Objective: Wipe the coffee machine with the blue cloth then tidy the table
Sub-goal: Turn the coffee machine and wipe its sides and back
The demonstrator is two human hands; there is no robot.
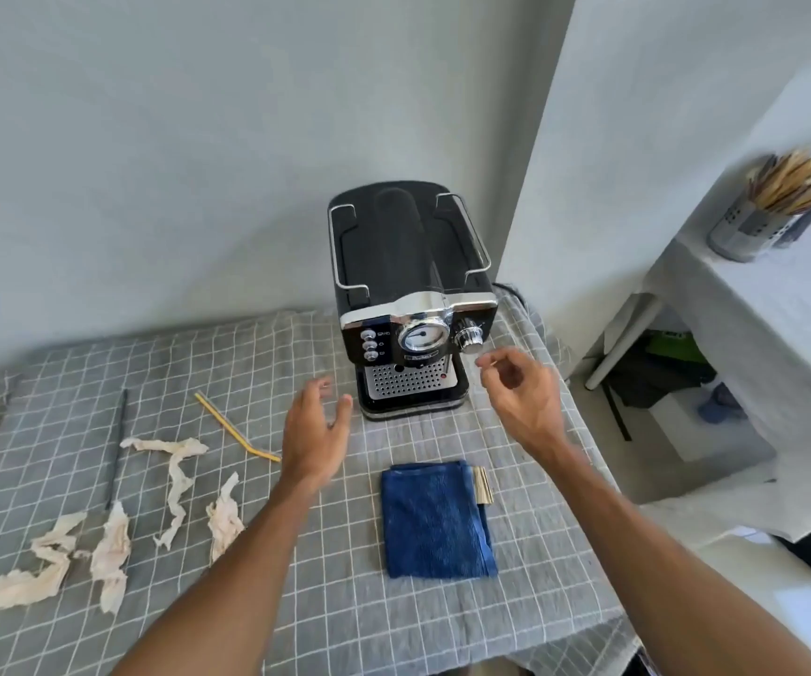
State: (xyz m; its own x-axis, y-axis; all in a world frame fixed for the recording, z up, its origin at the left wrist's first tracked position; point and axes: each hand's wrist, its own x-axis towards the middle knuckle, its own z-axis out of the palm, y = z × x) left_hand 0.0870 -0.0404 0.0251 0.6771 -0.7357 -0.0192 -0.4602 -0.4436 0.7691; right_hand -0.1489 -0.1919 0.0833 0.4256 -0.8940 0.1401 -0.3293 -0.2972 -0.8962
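A black and chrome coffee machine (pixel 408 295) stands at the back right of the table. The folded blue cloth (pixel 435 519) lies flat in front of it, near the table's front. My left hand (pixel 318 431) hovers open just left of the machine's drip tray, holding nothing. My right hand (pixel 523 392) is raised to the right of the machine below its chrome knob, fingers loosely curled and apart, empty. Both hands are above and beyond the cloth, not touching it.
Several crumpled paper scraps (pixel 174 485) lie on the left of the grey checked tablecloth (pixel 325 602), with a yellow straw (pixel 235 426) and a dark straw (pixel 115 446). A small tan packet (pixel 483 485) sits by the cloth's corner. A cutlery holder (pixel 754 217) stands on the right shelf.
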